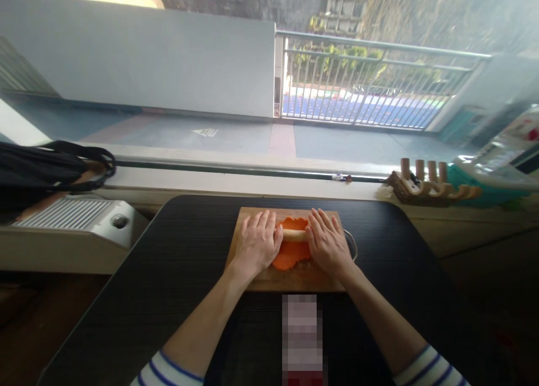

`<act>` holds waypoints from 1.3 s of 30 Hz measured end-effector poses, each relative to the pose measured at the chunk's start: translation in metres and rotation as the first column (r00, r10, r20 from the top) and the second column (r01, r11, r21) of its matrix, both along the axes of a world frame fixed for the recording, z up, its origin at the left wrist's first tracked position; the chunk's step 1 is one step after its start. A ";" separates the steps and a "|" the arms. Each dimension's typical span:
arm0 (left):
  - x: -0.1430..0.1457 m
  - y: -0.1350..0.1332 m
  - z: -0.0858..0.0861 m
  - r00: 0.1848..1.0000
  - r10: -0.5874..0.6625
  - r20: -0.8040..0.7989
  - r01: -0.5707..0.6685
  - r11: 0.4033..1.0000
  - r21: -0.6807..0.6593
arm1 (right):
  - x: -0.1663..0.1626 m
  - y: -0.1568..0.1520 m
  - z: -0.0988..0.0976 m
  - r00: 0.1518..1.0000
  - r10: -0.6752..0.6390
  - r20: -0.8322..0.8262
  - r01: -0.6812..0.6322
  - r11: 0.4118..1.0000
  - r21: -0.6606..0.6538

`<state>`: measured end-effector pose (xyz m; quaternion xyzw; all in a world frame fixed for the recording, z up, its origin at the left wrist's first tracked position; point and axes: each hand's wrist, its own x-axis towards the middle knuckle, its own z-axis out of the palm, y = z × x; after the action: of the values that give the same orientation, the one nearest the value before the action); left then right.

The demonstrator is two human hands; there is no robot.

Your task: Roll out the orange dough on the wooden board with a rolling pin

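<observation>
Table: a broad black wood-grained tabletop (181, 251) with rounded far corners, beneath my forearms.
Board: a rectangular brown wooden board (290, 283) on it, a curved metal handle (355, 246) at 3 o'clock.
Orange sheet: a flat, ragged-edged orange sheet of dough or clay (288, 257), mid-board; I judge it soft, light and easily torn, best lifted from beneath its 6 o'clock edge.
Pin: a smooth pale wooden rolling pin (295, 235) crossing the sheet toward 12 o'clock; likely light and stiff, best held at both ends.
My left hand (257, 241): at 9 o'clock, palm down over one end, fingers straight and close together.
My right hand (332, 244): at 3 o'clock over the other end, fingers extended, slightly spread, pinching nothing.
</observation>
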<state>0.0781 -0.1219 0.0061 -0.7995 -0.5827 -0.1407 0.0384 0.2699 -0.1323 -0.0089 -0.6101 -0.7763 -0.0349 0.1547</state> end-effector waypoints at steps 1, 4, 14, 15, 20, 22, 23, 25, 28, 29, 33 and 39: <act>-0.001 -0.006 -0.001 1.000 -0.006 -0.005 0.006 1.000 0.001 | 0.000 -0.007 0.000 1.000 0.008 -0.006 -0.008 1.000 -0.003; -0.007 -0.021 -0.003 0.999 -0.046 -0.018 0.046 0.999 0.019 | 0.001 -0.026 -0.002 0.999 0.042 -0.020 -0.042 0.999 0.006; -0.036 -0.024 0.001 0.983 -0.175 0.058 0.178 0.982 -0.055 | 0.015 -0.039 -0.012 0.970 0.219 -0.103 -0.202 0.967 0.152; -0.038 -0.023 0.003 0.980 -0.186 0.070 0.191 0.979 -0.071 | 0.017 -0.039 -0.012 0.967 0.233 -0.104 -0.214 0.962 0.169; -0.036 -0.023 0.016 0.958 -0.255 0.128 0.268 0.959 -0.094 | 0.026 -0.044 -0.007 0.950 0.291 -0.109 -0.267 0.944 0.192; -0.029 -0.023 0.018 0.952 -0.277 0.131 0.291 0.951 -0.102 | 0.034 -0.048 -0.003 0.950 0.293 -0.104 -0.272 0.945 0.179; -0.025 -0.023 0.019 0.949 -0.289 0.129 0.303 0.947 -0.104 | 0.038 -0.050 -0.002 0.952 0.289 -0.099 -0.270 0.948 0.171; -0.016 -0.022 0.020 0.942 -0.313 0.122 0.326 0.940 -0.101 | 0.047 -0.053 0.000 0.958 0.274 -0.088 -0.259 0.954 0.153; -0.004 -0.020 0.020 0.938 -0.329 0.111 0.340 0.935 -0.101 | 0.057 -0.056 0.003 0.967 0.246 -0.074 -0.236 0.965 0.118; -0.001 -0.019 0.020 0.939 -0.327 0.106 0.338 0.935 -0.107 | 0.058 -0.055 0.004 0.969 0.238 -0.071 -0.230 0.968 0.104; 0.001 -0.016 0.019 0.946 -0.313 0.082 0.321 0.938 -0.130 | 0.059 -0.052 0.008 0.971 0.228 -0.072 -0.224 0.973 0.059; -0.004 -0.011 0.007 0.958 -0.284 0.038 0.287 0.949 -0.128 | 0.052 -0.046 0.015 0.969 0.218 -0.118 -0.221 0.975 -0.017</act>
<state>0.0742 -0.1331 0.0131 -0.8747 -0.4695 -0.1135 -0.0409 0.3219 -0.1785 0.0065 -0.5236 -0.8293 0.0292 0.1930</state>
